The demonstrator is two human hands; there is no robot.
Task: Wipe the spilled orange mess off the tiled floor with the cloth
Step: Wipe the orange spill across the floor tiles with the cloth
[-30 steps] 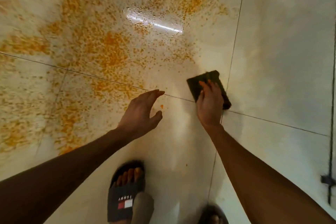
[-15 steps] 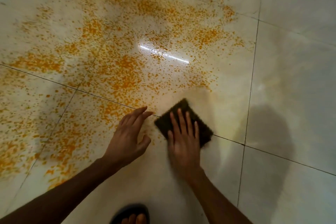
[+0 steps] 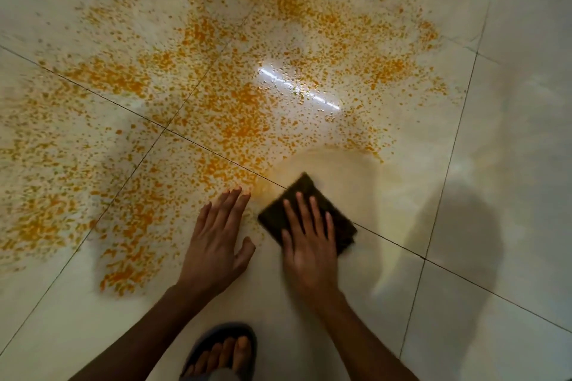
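The left hand (image 3: 216, 241) lies flat on the tiled floor (image 3: 510, 133), fingers straight and together, holding nothing, its fingertips just touching the near rim of the orange mess (image 3: 223, 108). Just to its right, the right hand (image 3: 309, 244) presses with spread, straight fingers on the dark cloth (image 3: 305, 192), whose far corner points ahead and away from the wrist. The mess spreads ahead and to the left of that hand, so the cloth's way lies forward-left, and the right hand is the one on it. A pale wiped arc sits just beyond the cloth. Blur softens the cloth's edges; its near half hides under the palm. A sandalled foot (image 3: 226, 349) is cut off below.
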